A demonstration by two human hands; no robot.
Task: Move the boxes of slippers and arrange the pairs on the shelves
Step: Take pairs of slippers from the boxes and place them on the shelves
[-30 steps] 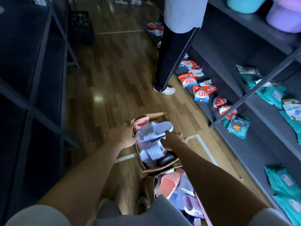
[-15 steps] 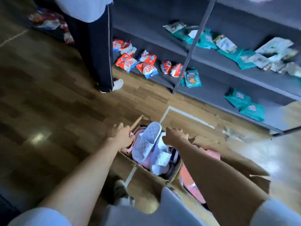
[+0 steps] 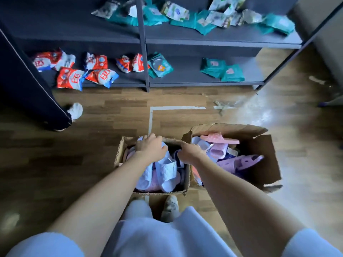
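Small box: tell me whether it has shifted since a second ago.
No. The small box still straddles the tape, just short of its corner; only the camera turned.

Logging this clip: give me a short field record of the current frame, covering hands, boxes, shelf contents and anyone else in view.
left hand: fingers curled over the far rim of the smaller box
right hand: grips the same box's far right rim
smaller box contents: white slippers on pale pink ones
larger box: touching it on the right, flaps open, pink slipper on top, lilac ones below
shelves: red-white packets and teal packets; no slippers seen
other person: dark trouser leg, white shoe, at left
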